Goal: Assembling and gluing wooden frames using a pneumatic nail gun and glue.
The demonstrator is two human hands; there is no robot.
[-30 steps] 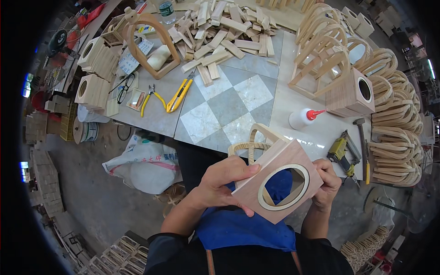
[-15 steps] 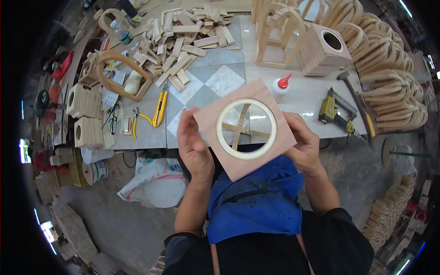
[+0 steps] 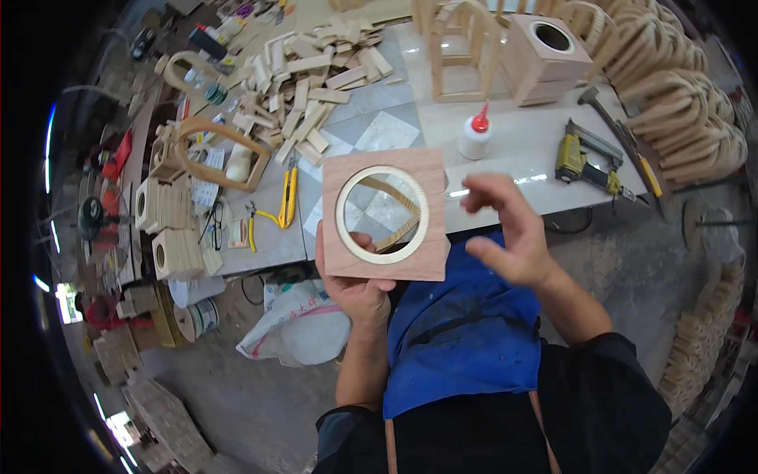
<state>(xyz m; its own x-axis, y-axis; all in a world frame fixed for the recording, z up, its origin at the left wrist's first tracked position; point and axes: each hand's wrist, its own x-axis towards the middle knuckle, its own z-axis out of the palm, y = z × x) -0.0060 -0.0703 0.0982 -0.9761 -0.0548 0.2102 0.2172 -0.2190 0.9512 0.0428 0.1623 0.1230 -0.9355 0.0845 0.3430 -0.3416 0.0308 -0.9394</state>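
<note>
A square wooden panel (image 3: pixel 431 237) with a large round hole, lined by a pale wooden ring, is in front of me above the table's near edge. My left hand (image 3: pixel 357 292) grips it at the lower left corner, with the thumb in front and some fingers showing through the hole. Thin wooden strips behind the panel show through the opening. To the right of the panel my right hand (image 3: pixel 509 229) is in the air, fingers apart, touching nothing. A white glue bottle with a red cap (image 3: pixel 474 136) stands on the table beyond the hands.
A heap of wood offcuts (image 3: pixel 312 79) lies at the table's back left. Yellow pliers (image 3: pixel 263 220) and a yellow cutter knife (image 3: pixel 289 193) lie at left. A nail gun (image 3: pixel 584 162), a hammer (image 3: pixel 612 126), stacked square panels (image 3: pixel 545 59) and bundled wooden arches (image 3: pixel 687 110) are at right.
The panel has turned from a tilted position to nearly upright and shifted left. My left hand has taken hold of it, while my right hand has let go and opened.
</note>
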